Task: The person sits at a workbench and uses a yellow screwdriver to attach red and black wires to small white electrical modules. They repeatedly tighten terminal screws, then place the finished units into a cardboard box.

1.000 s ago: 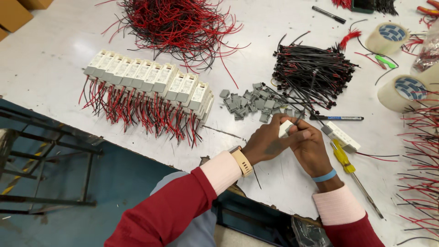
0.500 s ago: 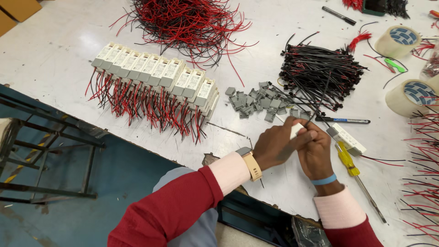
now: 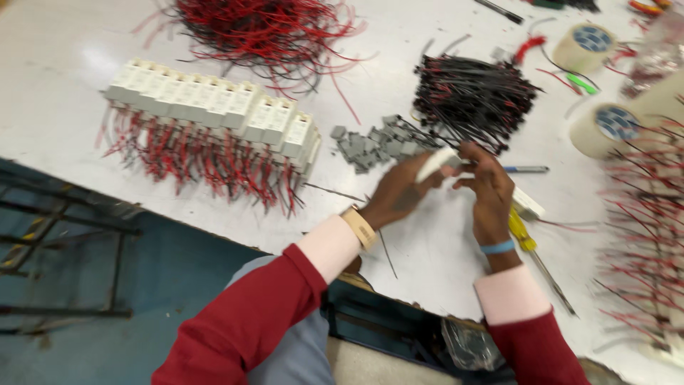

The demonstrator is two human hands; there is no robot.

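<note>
My left hand (image 3: 399,194) grips a small white rectangular module (image 3: 436,163) above the white table (image 3: 64,100). My right hand (image 3: 484,184) meets it from the right, fingertips pinching at the module's end; what they pinch is too blurred to tell. Just beyond the hands lies a pile of small grey parts (image 3: 370,142) and a heap of black wires (image 3: 474,96). A row of white modules with red and black wire leads (image 3: 214,114) lies to the left. The frame is motion-blurred.
A tangle of red wires (image 3: 263,32) sits at the back. Two tape rolls (image 3: 602,128) stand at the right, with red wire leads (image 3: 648,214) beside them. A yellow-handled screwdriver (image 3: 531,253) and a pen (image 3: 526,170) lie by my right hand. The table's front edge runs diagonally below.
Both hands, still joined on the white module, have lifted slightly toward the grey parts. The view has shifted and blurred.
</note>
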